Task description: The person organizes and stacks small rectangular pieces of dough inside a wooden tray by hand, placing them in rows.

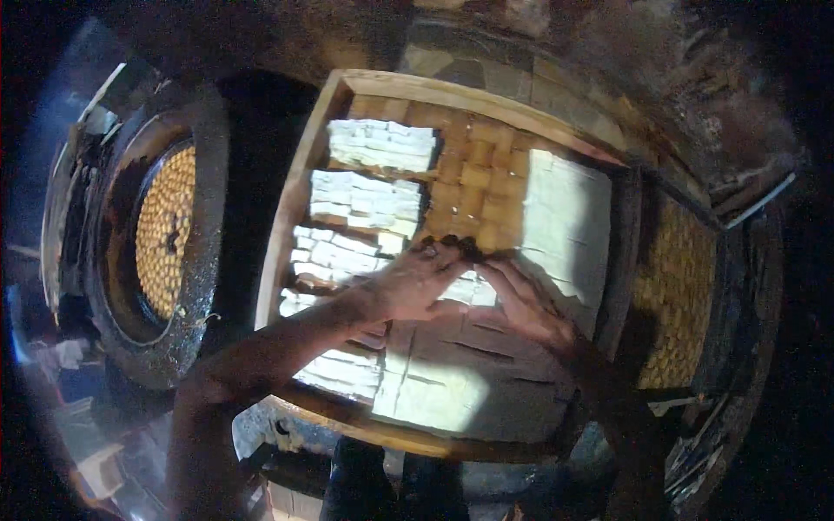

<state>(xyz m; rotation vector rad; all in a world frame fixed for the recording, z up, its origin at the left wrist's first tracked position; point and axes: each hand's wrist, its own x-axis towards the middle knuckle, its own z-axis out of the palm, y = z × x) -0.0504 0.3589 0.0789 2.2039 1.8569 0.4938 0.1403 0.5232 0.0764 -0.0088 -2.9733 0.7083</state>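
Near the middle of a shallow wooden-framed tray (300, 169), my two hands meet around a white tofu-like block (469, 291). My left hand (413, 282) has its fingers curled over the far side of it, the tips in shadow. Along its right side lie the bent fingers of my right hand (526, 308), thumb toward the left hand. Much of the block is hidden beneath both hands. Under and right of them spreads a large white slab (434, 395) scored with cut lines. Stacked rows of cut white pieces (365, 198) line the tray's left side.
Woven matting (476, 169) shows on the tray's floor. To the left stands a round vessel (117, 252) with many small golden pieces (165, 234) inside. More golden pieces (673, 286) lie in shadow to the right. Behind the tray is a stone-like surface (556, 78).
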